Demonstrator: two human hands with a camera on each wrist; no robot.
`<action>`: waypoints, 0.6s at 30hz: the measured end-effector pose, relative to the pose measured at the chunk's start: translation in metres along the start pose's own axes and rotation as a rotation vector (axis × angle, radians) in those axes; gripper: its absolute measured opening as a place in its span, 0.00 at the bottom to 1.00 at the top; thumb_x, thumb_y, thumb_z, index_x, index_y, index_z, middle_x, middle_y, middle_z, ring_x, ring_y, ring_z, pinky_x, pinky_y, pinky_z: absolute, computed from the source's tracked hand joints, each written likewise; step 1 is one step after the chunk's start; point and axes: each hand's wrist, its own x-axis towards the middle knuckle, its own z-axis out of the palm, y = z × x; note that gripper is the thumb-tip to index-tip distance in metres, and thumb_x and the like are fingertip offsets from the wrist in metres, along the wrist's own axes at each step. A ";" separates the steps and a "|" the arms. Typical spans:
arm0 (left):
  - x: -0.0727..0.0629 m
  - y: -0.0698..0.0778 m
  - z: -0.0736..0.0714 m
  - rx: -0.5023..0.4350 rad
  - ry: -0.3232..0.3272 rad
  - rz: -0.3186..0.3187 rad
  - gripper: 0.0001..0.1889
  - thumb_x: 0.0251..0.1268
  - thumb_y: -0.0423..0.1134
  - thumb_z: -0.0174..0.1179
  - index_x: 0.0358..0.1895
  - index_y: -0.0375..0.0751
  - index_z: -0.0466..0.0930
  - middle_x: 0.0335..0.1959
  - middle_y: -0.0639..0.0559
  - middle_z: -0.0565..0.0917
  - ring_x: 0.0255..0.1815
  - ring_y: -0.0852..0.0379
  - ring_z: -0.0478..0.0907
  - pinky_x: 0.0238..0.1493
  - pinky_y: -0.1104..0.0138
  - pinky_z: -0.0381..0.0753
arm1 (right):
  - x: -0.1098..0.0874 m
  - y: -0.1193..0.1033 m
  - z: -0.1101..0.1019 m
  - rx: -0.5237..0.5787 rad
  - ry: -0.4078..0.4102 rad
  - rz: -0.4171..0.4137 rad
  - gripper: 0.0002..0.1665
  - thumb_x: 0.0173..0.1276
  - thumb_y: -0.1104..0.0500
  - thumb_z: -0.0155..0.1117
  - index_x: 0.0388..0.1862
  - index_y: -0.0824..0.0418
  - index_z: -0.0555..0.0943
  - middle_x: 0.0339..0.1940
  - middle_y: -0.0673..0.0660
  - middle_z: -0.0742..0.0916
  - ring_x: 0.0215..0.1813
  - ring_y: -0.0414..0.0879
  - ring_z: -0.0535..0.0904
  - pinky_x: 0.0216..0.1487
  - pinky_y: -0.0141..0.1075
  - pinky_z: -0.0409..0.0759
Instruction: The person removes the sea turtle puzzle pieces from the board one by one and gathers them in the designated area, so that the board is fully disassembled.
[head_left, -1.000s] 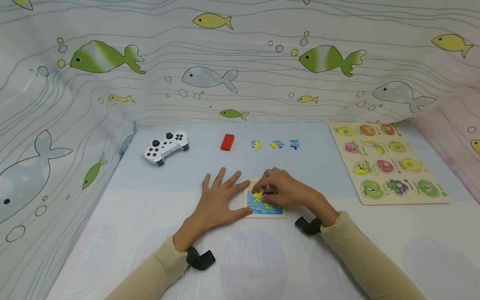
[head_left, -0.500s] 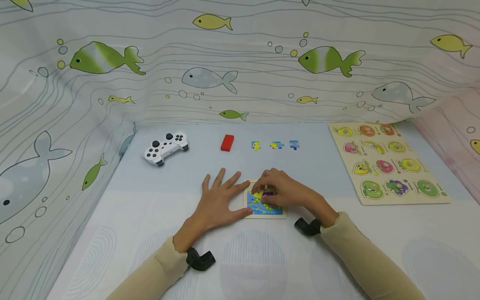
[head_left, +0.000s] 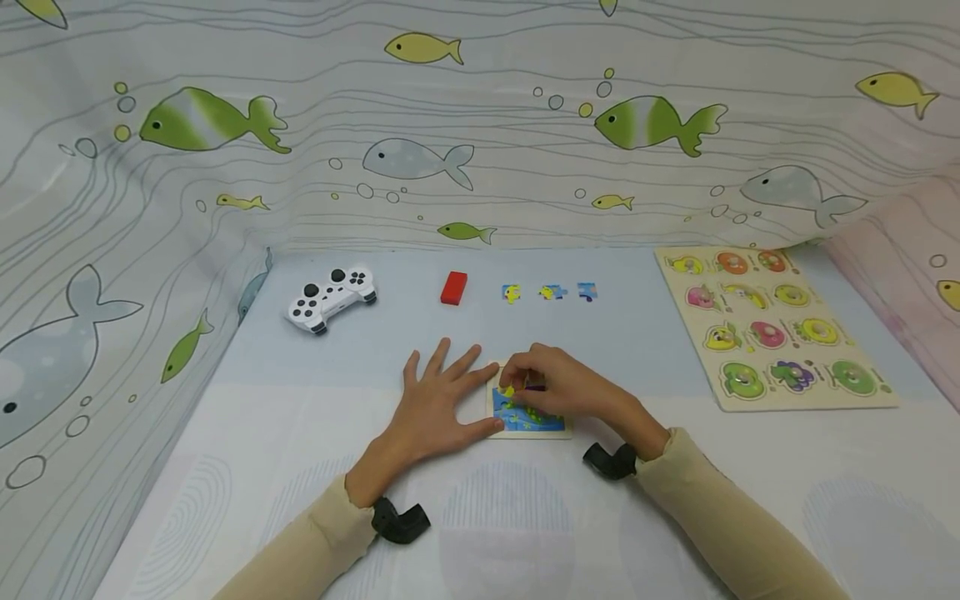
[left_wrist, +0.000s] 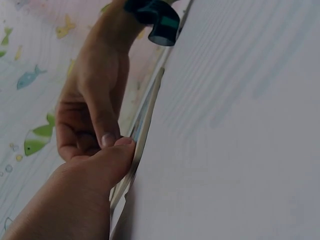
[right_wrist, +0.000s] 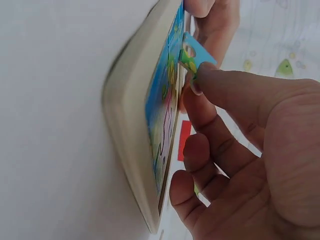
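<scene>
A small jigsaw puzzle in a pale wooden frame [head_left: 534,435] lies in front of me, its picture mostly blue and green. My left hand [head_left: 431,408] is spread flat at its left side, with thumb and index fingertips touching the frame's edge. Over the puzzle, my right hand [head_left: 558,382] pinches a jigsaw piece [right_wrist: 200,52], blue with green and yellow, between thumb and index finger. In the right wrist view the piece stands tilted against the puzzle's surface. The right fingers cover the upper part of the picture in the head view.
Three loose jigsaw pieces [head_left: 551,292] lie in a row behind the puzzle, with a red block [head_left: 453,287] left of them. A white game controller [head_left: 332,300] sits at back left. On the right is a wooden fruit board [head_left: 776,329]. Fish-patterned cloth rises behind.
My right hand has shifted slightly left over the puzzle, its fingertips drawing closer to the frame's left side. The left hand stays in place. The loose pieces have not moved.
</scene>
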 end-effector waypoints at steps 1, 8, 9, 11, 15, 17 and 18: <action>0.000 0.000 0.000 0.002 0.002 0.001 0.40 0.59 0.73 0.57 0.75 0.67 0.68 0.80 0.55 0.65 0.84 0.36 0.49 0.74 0.29 0.41 | 0.000 0.000 0.000 0.001 0.001 -0.007 0.08 0.68 0.63 0.70 0.44 0.54 0.85 0.34 0.46 0.82 0.41 0.45 0.75 0.45 0.35 0.76; -0.001 -0.001 0.001 -0.005 0.015 0.010 0.39 0.59 0.74 0.57 0.75 0.67 0.69 0.80 0.54 0.65 0.84 0.35 0.50 0.73 0.29 0.41 | 0.000 0.002 0.001 0.045 -0.035 -0.043 0.09 0.68 0.65 0.69 0.45 0.57 0.84 0.31 0.48 0.82 0.35 0.39 0.75 0.41 0.31 0.77; -0.001 -0.001 0.001 -0.006 0.016 0.011 0.39 0.59 0.74 0.57 0.74 0.68 0.69 0.80 0.54 0.65 0.84 0.35 0.50 0.73 0.29 0.41 | 0.000 0.002 0.001 0.050 -0.045 -0.038 0.08 0.68 0.64 0.69 0.46 0.57 0.84 0.31 0.47 0.82 0.34 0.38 0.75 0.41 0.30 0.77; -0.001 -0.001 0.001 -0.006 0.017 0.011 0.39 0.59 0.74 0.57 0.74 0.68 0.69 0.80 0.55 0.65 0.84 0.35 0.50 0.73 0.29 0.41 | 0.000 0.002 0.000 0.056 -0.059 -0.024 0.08 0.69 0.64 0.69 0.46 0.58 0.85 0.31 0.47 0.82 0.33 0.38 0.75 0.40 0.29 0.77; -0.001 -0.002 0.001 -0.003 0.011 0.007 0.39 0.59 0.74 0.57 0.75 0.69 0.68 0.80 0.55 0.65 0.84 0.35 0.50 0.74 0.29 0.41 | -0.001 0.003 -0.001 0.058 -0.066 -0.004 0.07 0.69 0.61 0.69 0.45 0.57 0.86 0.31 0.47 0.82 0.34 0.38 0.75 0.40 0.28 0.76; -0.002 -0.001 0.001 -0.005 0.006 0.005 0.39 0.60 0.74 0.57 0.75 0.68 0.68 0.80 0.55 0.65 0.84 0.35 0.49 0.74 0.29 0.41 | -0.002 0.004 -0.003 0.071 -0.065 0.000 0.06 0.70 0.61 0.69 0.44 0.57 0.87 0.33 0.47 0.84 0.35 0.39 0.75 0.40 0.28 0.77; -0.002 -0.001 0.001 -0.006 0.007 0.005 0.39 0.60 0.74 0.57 0.75 0.68 0.68 0.80 0.55 0.65 0.84 0.35 0.49 0.74 0.29 0.41 | -0.002 0.005 -0.004 0.074 -0.062 0.003 0.06 0.70 0.60 0.68 0.44 0.57 0.87 0.34 0.47 0.85 0.35 0.39 0.75 0.40 0.28 0.77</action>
